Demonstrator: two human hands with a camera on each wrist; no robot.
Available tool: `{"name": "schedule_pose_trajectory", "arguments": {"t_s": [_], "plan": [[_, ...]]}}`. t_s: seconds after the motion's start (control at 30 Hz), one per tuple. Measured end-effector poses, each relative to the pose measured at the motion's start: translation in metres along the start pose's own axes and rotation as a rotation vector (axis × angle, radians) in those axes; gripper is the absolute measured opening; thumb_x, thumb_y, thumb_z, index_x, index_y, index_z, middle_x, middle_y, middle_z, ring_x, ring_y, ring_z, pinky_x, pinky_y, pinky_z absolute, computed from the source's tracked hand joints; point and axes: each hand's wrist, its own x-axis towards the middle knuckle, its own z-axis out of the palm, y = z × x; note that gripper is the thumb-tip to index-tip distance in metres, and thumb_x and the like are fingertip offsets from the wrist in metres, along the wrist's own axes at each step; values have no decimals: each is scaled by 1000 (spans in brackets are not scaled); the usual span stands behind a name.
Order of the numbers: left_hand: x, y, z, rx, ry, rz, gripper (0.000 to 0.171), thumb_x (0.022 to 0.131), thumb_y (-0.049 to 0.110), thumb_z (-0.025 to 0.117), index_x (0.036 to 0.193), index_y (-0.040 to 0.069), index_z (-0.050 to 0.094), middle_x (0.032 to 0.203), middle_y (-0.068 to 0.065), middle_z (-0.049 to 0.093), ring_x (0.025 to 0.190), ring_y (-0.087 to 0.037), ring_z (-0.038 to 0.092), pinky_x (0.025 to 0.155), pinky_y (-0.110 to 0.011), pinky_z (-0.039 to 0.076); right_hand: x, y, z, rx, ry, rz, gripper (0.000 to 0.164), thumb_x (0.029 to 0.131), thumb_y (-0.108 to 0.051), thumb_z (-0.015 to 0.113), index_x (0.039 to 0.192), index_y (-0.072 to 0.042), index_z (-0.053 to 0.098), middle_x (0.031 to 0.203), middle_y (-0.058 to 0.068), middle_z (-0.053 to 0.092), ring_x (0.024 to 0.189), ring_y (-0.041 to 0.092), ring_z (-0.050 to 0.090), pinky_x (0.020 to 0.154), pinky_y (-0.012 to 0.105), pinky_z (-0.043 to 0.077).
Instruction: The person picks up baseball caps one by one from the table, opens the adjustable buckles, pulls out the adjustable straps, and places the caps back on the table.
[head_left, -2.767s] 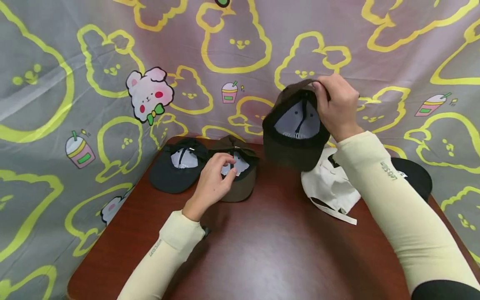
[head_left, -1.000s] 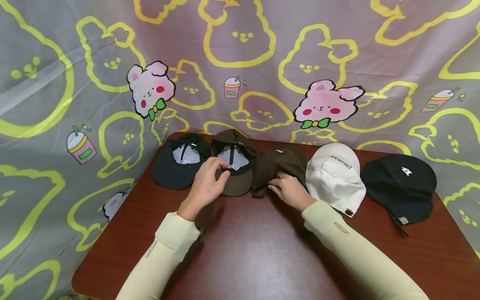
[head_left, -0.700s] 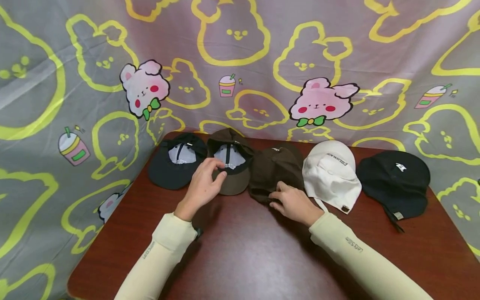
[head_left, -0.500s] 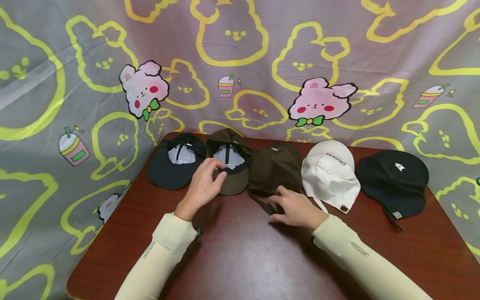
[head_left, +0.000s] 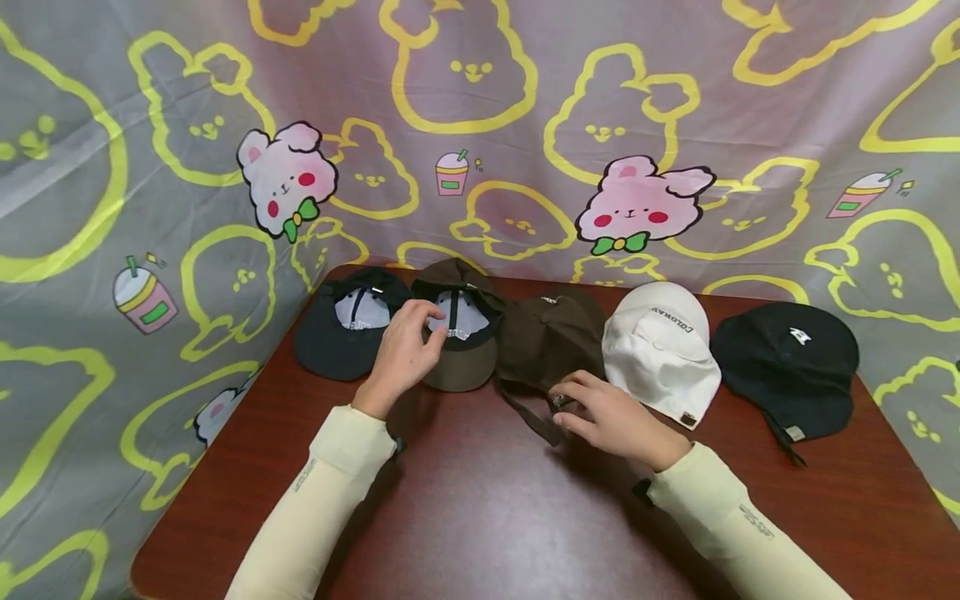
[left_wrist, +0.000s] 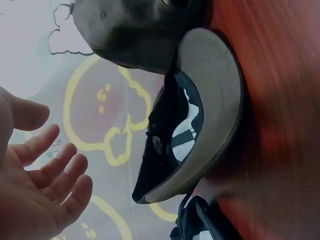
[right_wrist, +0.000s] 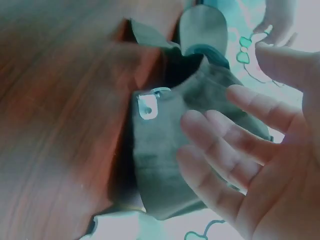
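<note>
My left hand (head_left: 408, 346) hovers with loosely bent fingers beside an upturned brown baseball cap (head_left: 467, 369), whose pale lining and brim show. In the left wrist view that hand (left_wrist: 45, 175) holds nothing and is apart from the cap. To the right lies another brown cap (head_left: 551, 337), crown up, its strap (head_left: 528, 417) trailing toward me. My right hand (head_left: 618, 421) is at the strap end of this cap, fingers relaxed and spread. The right wrist view shows the metal buckle (right_wrist: 148, 106) on the cap, with no finger gripping it.
An upturned black cap (head_left: 333, 346) lies at the row's left end. Right of the brown caps are a white cap (head_left: 660, 333) and a black cap (head_left: 787, 350), both crown up. The caps line the back of the wooden table (head_left: 480, 517), before a patterned curtain (head_left: 510, 83).
The brown cap, held up in my right hand at first, now lies in the row. My right hand has let it go and drawn back rightward; the strap has come free. My left hand barely moved.
</note>
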Motion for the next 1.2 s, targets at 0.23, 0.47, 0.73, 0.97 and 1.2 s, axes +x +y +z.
{"name": "schedule_pose_trajectory", "arguments": {"t_s": [0.23, 0.47, 0.73, 0.97, 1.2], "plan": [[42, -10, 14, 199, 28, 50, 19, 95, 16, 59, 110, 7, 66, 121, -13, 61, 109, -34, 57, 93, -48, 48, -4, 7, -8, 33, 41, 0, 32, 90, -24, 72, 118, -8, 68, 116, 4, 64, 84, 6, 70, 76, 27, 56], [92, -19, 28, 387, -37, 17, 20, 96, 16, 57, 112, 9, 66, 119, -13, 61, 106, -34, 57, 89, -48, 49, -9, 10, -12, 61, 92, -5, 34, 89, -20, 73, 119, -7, 67, 118, 8, 63, 86, 14, 69, 77, 30, 55], [115, -28, 53, 513, -218, -72, 32, 96, 15, 54, 127, 16, 62, 139, -8, 54, 126, -32, 48, 102, -49, 42, -12, 14, -15, 67, 149, 1, 32, 88, -19, 75, 118, -10, 67, 118, 5, 64, 105, 21, 64, 87, 40, 53], [124, -28, 69, 616, -324, 28, 47, 94, 15, 57, 141, 18, 54, 152, -4, 46, 138, -31, 40, 108, -50, 36, -14, 14, -10, 113, 137, -16, 33, 87, -15, 74, 119, -9, 66, 117, 7, 63, 99, 23, 68, 85, 38, 56], [126, -34, 84, 707, -367, 34, 47, 96, 19, 59, 142, 21, 53, 145, -6, 53, 134, -31, 43, 109, -52, 34, -14, 10, -9, 203, 53, 15, 32, 91, -18, 71, 120, -7, 65, 113, 9, 64, 90, 16, 70, 78, 34, 58]]}}
